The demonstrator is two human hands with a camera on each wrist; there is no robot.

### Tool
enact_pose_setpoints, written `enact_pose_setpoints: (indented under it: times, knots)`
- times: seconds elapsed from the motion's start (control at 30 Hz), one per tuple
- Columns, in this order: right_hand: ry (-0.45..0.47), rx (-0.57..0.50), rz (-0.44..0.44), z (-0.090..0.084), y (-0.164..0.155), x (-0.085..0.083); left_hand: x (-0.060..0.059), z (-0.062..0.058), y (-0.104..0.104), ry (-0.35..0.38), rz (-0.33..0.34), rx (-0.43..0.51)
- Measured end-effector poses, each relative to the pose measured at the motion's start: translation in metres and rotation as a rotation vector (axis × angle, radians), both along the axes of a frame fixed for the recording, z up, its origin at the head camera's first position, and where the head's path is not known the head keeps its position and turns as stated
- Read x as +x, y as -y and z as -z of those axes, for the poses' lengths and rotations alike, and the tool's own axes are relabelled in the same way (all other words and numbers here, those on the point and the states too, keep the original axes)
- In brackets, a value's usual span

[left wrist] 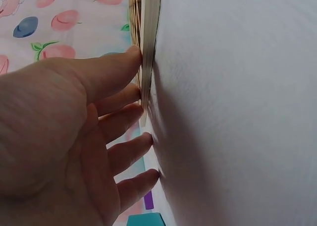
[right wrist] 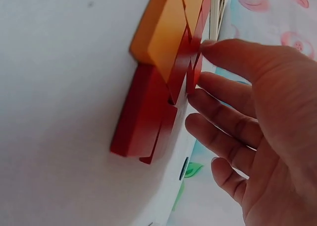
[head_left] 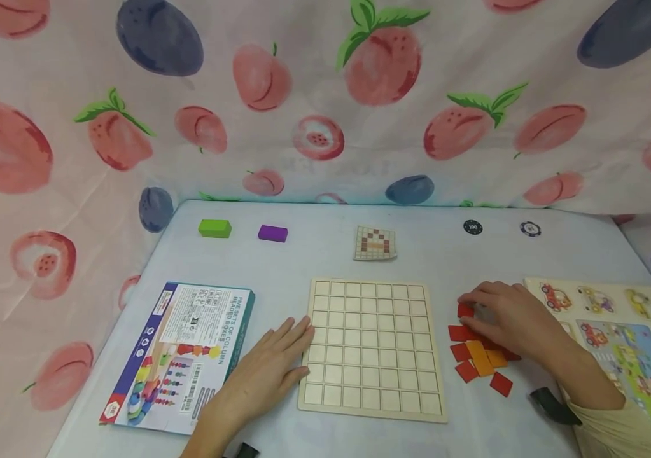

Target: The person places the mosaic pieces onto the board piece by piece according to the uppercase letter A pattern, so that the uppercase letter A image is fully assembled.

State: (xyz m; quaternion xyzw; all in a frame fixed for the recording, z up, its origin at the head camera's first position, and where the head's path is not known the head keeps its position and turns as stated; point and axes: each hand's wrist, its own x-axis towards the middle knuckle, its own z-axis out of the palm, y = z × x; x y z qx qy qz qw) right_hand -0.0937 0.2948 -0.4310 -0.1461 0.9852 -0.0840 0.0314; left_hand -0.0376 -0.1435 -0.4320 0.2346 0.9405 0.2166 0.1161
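A wooden grid board (head_left: 371, 415) lies flat in the middle of the table in the head view. My left hand (head_left: 270, 362) rests at its left edge, fingers fairly straight; in the left wrist view the thumb of that hand (left wrist: 64, 117) touches the board's side (left wrist: 148, 47). To the right of the board is a loose pile of red and orange square tiles (head_left: 481, 359). At the pile's far end, my right hand (head_left: 514, 318) pinches a red tile (head_left: 465, 310) between thumb and fingers. The right wrist view shows this hand (right wrist: 262, 112) beside the stacked orange tile (right wrist: 158, 32).
Behind the board lies a small pattern card (head_left: 375, 243). Green (head_left: 214, 229) and purple (head_left: 273, 233) blocks sit far left, two round chips (head_left: 473, 227) far right. A flat printed box (head_left: 199, 331) flanks my left hand; a picture puzzle board (head_left: 634, 375) lies under my right forearm.
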Motion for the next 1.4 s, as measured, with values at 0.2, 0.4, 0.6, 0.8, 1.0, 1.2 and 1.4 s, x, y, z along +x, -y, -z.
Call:
enact_pose_setpoints:
  times: [0.2, 0.4, 0.6, 0.8, 1.0, 1.2, 1.4]
  knots:
    - [-0.01, 0.008, -0.024, -0.002, 0.003, -0.003, 0.001, 0.0, 0.001, -0.001, -0.004, 0.005]
    - [-0.027, 0.012, -0.041, -0.006, 0.011, -0.007, 0.001, -0.001, 0.001, -0.011, 0.0, 0.011]
    - [-0.073, -0.052, -0.099, -0.013, 0.045, -0.019, 0.0, 0.0, 0.003, -0.028, 0.002, 0.009]
    - [-0.116, -0.12, -0.216, -0.01, 0.088, -0.036, 0.0, 0.002, 0.003, -0.03, 0.002, 0.032]
    - [-0.12, -0.123, -0.289, -0.003, 0.118, -0.05, 0.0, 0.003, 0.003, -0.018, -0.003, 0.031]
    - [-0.107, -0.112, -0.298, 0.002, 0.133, -0.056, 0.0, 0.005, 0.004, -0.023, 0.0, 0.032]
    - [-0.124, -0.15, -0.292, 0.004, 0.139, -0.059, -0.001, 0.005, 0.003, -0.009, -0.008, 0.027]
